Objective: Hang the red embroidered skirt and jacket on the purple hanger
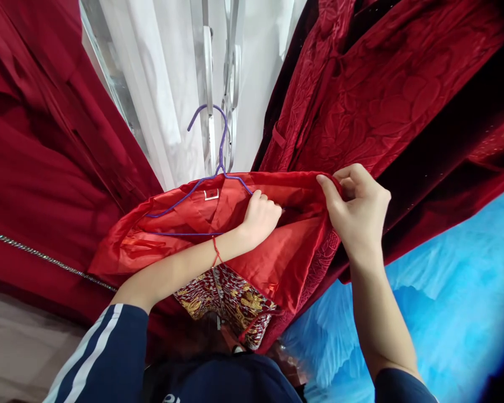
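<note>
- Head view: the left hand [261, 215] is reached into the open top of a red garment [277, 263], with its fingers curled shut at the right end of a purple wire hanger [201, 182]. Whether they clasp wire or lining cannot be told.
- The right hand [359, 210] pinches the red garment's top edge on the right, thumb and forefinger clamped on the folded cloth.
- The red garment hangs in the middle of the scene on the purple wire hanger, whose hook goes up to a metal rail [209, 61] farther off.
- A small white label [211, 194] sits on the lining just below the hanger's neck.
- A red string bracelet [215, 253] circles the left wrist.
- Gold-patterned fabric [235, 299] shows below the red garment, nearer the person.
- A dark red embossed robe [386, 84] hangs to the right, and plain red cloth [37, 145] to the left.
- White curtain [159, 84] lies beyond.
- Blue fabric [445, 291] fills the near right.
</note>
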`<state>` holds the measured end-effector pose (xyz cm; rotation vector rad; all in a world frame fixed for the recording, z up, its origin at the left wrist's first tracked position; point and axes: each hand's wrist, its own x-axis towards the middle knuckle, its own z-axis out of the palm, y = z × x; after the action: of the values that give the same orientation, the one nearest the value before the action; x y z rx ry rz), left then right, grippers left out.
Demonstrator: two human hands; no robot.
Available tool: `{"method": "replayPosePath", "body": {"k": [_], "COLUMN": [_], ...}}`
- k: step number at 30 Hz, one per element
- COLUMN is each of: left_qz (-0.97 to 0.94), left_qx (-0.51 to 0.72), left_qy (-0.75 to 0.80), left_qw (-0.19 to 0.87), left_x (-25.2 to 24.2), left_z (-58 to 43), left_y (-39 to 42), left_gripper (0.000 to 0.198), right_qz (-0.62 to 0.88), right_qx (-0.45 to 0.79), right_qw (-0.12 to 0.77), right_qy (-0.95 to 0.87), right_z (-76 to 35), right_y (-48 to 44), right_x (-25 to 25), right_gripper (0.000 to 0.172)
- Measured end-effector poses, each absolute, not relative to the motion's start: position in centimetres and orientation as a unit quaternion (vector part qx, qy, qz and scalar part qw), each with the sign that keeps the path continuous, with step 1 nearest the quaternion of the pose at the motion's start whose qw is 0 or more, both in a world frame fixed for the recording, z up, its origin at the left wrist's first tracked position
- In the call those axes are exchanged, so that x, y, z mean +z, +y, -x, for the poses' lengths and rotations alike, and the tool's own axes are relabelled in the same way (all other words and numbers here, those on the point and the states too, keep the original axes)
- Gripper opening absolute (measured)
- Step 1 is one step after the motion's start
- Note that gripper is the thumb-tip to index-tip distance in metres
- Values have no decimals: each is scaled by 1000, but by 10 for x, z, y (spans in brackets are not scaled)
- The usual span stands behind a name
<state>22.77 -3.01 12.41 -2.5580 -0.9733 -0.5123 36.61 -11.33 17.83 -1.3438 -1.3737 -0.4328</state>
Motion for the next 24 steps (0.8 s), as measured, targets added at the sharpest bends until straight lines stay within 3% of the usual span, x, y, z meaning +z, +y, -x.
{"method": "replayPosePath", "body": {"k": [8,16,24], "left_qz": [905,914,891], "left_qx": [-209,-317,-418], "left_qy": [-328,-189,-148], "left_qw": [169,170,100], "left_x": [132,115,94], "left_z": [-224,-193,-188], "left_y": [-24,-21,-16], "left_gripper": [23,25,22], "right_qz": [554,491,475], "right_qx": [-44,153,198], "right_qw": [550,582,600], "right_qy": [-624,-629,-612], "right_z": [-349,-372,-370], "right_y": [-95,-71,-70], "right_x": [157,128,120], "right_gripper": [28,35,39]}}
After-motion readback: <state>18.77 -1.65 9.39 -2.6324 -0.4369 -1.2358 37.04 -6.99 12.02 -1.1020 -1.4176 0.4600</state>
